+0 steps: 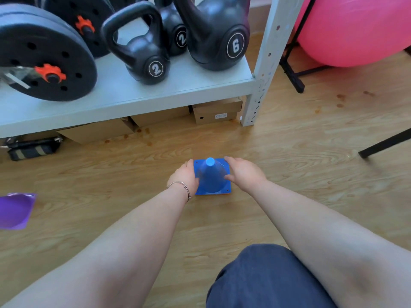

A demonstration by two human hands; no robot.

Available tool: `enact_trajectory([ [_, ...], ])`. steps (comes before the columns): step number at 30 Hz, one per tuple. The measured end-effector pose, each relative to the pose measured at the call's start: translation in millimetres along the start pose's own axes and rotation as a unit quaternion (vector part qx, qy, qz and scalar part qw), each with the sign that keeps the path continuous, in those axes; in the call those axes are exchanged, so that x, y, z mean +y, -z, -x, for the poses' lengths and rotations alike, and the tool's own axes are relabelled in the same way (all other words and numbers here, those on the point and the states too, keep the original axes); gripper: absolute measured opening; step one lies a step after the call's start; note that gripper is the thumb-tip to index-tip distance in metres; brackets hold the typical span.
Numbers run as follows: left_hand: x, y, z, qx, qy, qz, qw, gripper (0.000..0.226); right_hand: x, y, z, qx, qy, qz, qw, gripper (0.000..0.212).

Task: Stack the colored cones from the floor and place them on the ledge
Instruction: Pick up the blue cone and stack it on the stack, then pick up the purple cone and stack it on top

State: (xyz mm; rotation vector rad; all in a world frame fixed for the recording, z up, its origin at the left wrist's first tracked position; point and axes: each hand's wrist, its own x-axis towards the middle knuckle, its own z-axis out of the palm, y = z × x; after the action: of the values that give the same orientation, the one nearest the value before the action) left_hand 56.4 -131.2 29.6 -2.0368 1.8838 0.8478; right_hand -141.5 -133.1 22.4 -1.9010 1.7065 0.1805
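A blue cone point(212, 177) stands upright on the wooden floor at the centre of the head view. A thin orange edge shows under its square base, so it sits on another cone. My left hand point(185, 175) touches the left side of the base and cone wall. My right hand point(241, 172) grips the right side, fingers curled over the base corner. A purple cone point(15, 210) lies on the floor at the far left edge, partly cut off.
A grey metal shelf point(124, 94) carries black kettlebells point(142, 50) and weight plates point(42, 61). Cardboard boxes point(216, 112) and a dark bag point(33, 148) sit under it. A pink exercise ball point(360, 30) is at the right, with a black stand leg point(387, 142) nearby. My knee point(264, 278) is at the bottom.
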Motion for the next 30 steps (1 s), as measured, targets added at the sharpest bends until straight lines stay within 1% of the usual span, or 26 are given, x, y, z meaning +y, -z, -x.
enact_trajectory([
  [2, 1.3, 15.7, 10.0, 0.027, 0.01, -0.032, 0.999, 0.066, -3.1, 16.9, 6.8, 0.053, 0.016, 0.024, 0.998, 0.06],
  [5, 3.9, 43.0, 28.6, 0.101, 0.014, -0.075, 0.992, 0.066, -13.2, 43.6, 14.9, 0.131, 0.053, 0.064, 0.988, 0.058],
  [9, 1.3, 84.3, 55.5, 0.17, 0.045, -0.101, 0.979, 0.069, -40.5, 76.6, 21.1, 0.207, 0.109, 0.087, 0.968, 0.061],
  [12, -7.4, 115.4, 77.9, 0.21, 0.062, -0.127, 0.967, 0.07, -68.2, 99.3, 25.0, 0.259, 0.125, 0.081, 0.954, 0.061],
  [15, -18.9, 139.6, 95.8, 0.23, 0.097, -0.136, 0.959, 0.072, -98.3, 117.1, 27.6, 0.291, 0.13, 0.059, 0.946, 0.06],
  [18, -29.9, 158.1, 105.5, 0.242, 0.119, -0.13, 0.954, 0.072, -125.5, 128.1, 27.6, 0.301, 0.143, 0.048, 0.942, 0.06],
  [24, -58.1, 190.1, 118.3, 0.264, 0.135, -0.131, 0.946, 0.071, -171.6, 140.7, 29.9, 0.306, 0.155, 0.034, 0.939, 0.059],
  [30, -98.1, 199.3, 128.4, 0.265, 0.146, -0.117, 0.946, 0.07, -201.6, 137.7, 30.0, 0.292, 0.123, 0.03, 0.948, 0.054],
])
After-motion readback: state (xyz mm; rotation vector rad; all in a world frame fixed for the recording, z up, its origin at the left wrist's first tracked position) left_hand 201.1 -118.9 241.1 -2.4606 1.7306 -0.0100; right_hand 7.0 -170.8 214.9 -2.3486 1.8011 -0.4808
